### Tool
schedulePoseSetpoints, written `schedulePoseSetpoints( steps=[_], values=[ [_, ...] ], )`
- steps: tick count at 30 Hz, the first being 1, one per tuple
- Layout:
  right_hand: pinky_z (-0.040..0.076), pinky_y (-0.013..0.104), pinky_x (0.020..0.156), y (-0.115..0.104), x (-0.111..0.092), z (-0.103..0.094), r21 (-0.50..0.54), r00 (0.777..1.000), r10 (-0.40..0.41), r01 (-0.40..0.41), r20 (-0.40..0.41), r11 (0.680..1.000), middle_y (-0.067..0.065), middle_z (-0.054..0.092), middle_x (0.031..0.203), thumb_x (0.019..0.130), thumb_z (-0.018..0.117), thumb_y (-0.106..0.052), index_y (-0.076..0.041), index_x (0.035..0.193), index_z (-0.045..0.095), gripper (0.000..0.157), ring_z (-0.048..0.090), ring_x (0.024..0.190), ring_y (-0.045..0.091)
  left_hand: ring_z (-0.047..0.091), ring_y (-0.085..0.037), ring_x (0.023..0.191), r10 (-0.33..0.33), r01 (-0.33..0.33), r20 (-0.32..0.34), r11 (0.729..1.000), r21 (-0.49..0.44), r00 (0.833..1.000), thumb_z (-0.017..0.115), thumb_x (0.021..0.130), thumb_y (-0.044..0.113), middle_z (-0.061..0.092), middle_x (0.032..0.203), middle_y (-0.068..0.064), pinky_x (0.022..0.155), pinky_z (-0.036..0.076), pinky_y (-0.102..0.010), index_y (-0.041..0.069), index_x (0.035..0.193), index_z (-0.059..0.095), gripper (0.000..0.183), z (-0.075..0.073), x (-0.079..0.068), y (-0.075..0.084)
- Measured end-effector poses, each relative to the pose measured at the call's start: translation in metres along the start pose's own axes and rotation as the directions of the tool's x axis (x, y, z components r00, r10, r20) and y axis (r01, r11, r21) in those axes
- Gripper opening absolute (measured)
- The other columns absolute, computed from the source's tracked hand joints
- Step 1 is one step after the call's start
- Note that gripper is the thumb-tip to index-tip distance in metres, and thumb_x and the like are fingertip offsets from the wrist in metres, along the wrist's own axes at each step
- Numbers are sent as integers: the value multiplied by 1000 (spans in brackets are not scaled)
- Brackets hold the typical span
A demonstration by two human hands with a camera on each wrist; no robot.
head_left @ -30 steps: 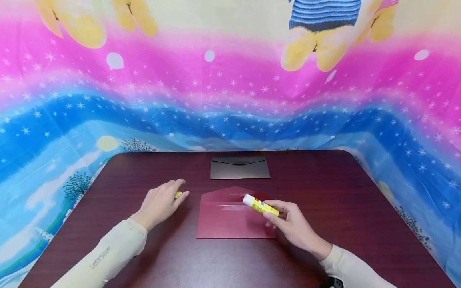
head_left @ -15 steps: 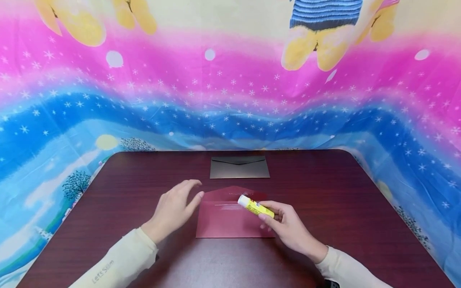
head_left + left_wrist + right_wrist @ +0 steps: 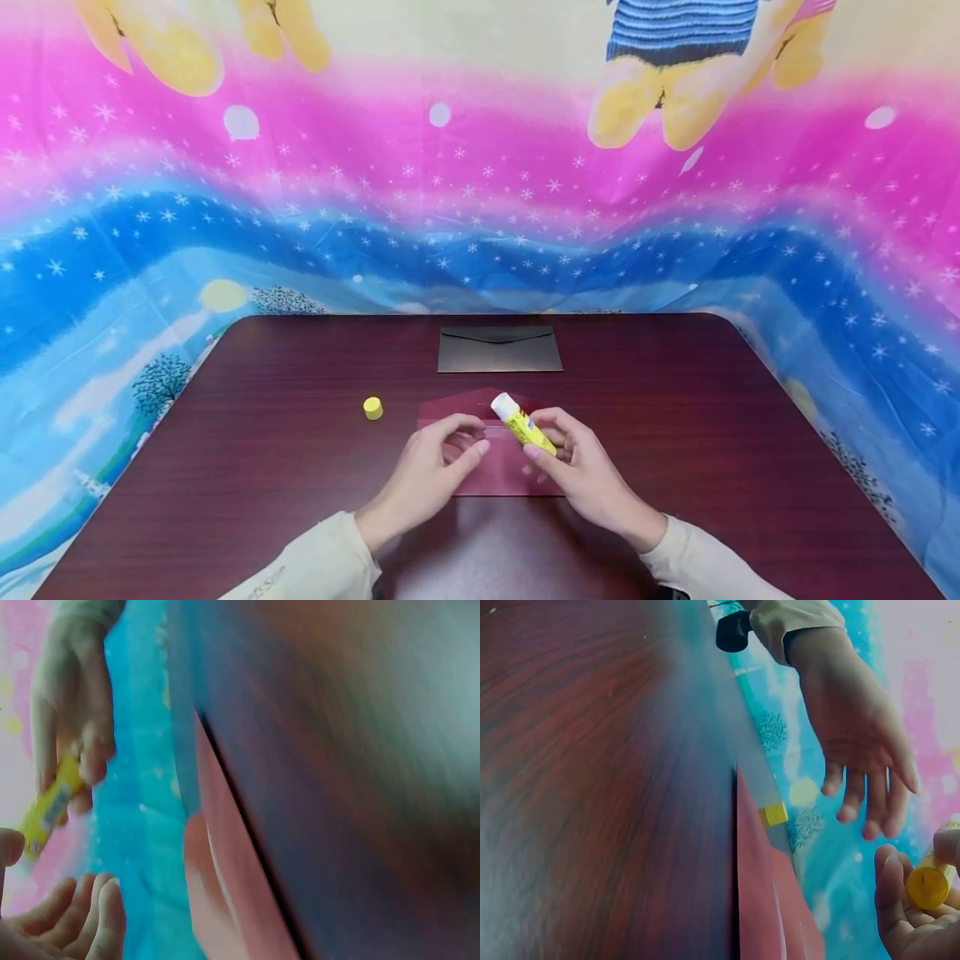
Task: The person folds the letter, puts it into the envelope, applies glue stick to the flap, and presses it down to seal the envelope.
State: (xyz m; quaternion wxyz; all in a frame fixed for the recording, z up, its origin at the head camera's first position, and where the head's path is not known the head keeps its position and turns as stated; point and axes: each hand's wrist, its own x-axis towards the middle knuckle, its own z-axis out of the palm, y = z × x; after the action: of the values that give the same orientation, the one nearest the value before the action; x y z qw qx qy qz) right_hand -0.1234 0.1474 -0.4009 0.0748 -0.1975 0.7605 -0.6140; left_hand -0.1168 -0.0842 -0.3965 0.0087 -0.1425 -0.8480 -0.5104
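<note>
My right hand [image 3: 592, 475] grips a yellow glue stick [image 3: 531, 432] by its lower end, tilted, its white top pointing up and left. Beneath both hands a dark red envelope [image 3: 502, 479] lies on the table with its flap spread away from me. My left hand [image 3: 427, 467] hovers over the envelope's left part, fingers loosely bent with nothing between them, a short way from the glue stick. In the right wrist view the same left hand [image 3: 855, 727] hangs with its fingers apart. The yellow cap [image 3: 372, 408] stands on the table left of the envelope.
A dark grey envelope [image 3: 499, 350], its flap folded down, lies behind the red one near the far edge of the brown table [image 3: 300, 358]. A printed snowflake curtain [image 3: 480, 167] hangs around the back and sides.
My left hand has let go of the yellow cap, leaving it on the table, and has moved right over the red envelope. The glue stick has shifted slightly left in my right hand.
</note>
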Motion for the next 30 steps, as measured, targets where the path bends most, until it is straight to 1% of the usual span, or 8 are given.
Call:
schedulePoseSetpoints(
  steps=[2,5,12,17,21,24,28,30],
  values=[
    [60,31,66,1,1,3,19,1000,-8,8,8,1000,37,66,107,99,63,-10,4,126,49,33,72,76,17,69,-11,93,-18,18,7,993,-119,1000,71,95,25,74,111,-3,78,57,-23,13,123,68,31,8,1,2],
    [61,31,66,1,1,9,43,1000,-23,22,20,999,37,66,104,99,63,-9,5,125,49,32,72,76,14,70,-13,91,-44,42,-1,962,-271,999,74,92,22,74,108,-11,78,57,-23,7,123,68,35,18,3,5],
    [62,31,68,2,0,16,94,998,-51,47,37,994,38,65,108,97,65,-6,6,127,51,35,71,79,10,70,-5,90,-127,95,-36,876,-474,991,75,89,6,74,108,-23,81,57,-19,-4,119,69,32,28,5,9],
    [59,26,70,2,-3,15,39,997,-49,52,-53,998,22,69,107,91,72,-3,0,122,55,36,68,82,9,72,-11,87,-186,109,-84,825,-555,979,76,88,4,75,107,-22,72,57,-21,-4,116,69,30,26,5,12],
    [57,23,71,4,-3,13,-4,990,-53,53,-134,999,12,70,96,88,73,-1,4,112,61,27,66,78,6,73,-15,81,-216,127,-85,803,-583,973,76,89,8,76,102,-21,61,55,-24,-4,113,69,28,24,5,14],
    [58,25,66,4,-3,12,42,995,-43,47,-90,998,17,70,89,97,64,-4,11,110,61,21,67,73,6,73,-15,79,-221,135,-78,802,-582,972,75,90,9,76,100,-22,60,54,-24,-4,112,68,27,24,5,15],
    [56,23,58,5,-4,11,172,999,12,-20,51,985,11,68,83,109,43,-17,22,115,54,40,66,66,5,73,-15,80,-213,128,-83,808,-576,973,74,91,8,76,101,-24,64,56,-23,-5,112,68,26,25,5,16],
    [56,22,59,5,-4,10,216,997,26,-42,76,975,2,68,85,110,40,-19,21,121,49,43,66,67,5,73,-16,82,-204,116,-91,809,-576,975,74,90,6,75,103,-24,70,58,-24,-6,112,68,25,25,5,16]
  ],
)
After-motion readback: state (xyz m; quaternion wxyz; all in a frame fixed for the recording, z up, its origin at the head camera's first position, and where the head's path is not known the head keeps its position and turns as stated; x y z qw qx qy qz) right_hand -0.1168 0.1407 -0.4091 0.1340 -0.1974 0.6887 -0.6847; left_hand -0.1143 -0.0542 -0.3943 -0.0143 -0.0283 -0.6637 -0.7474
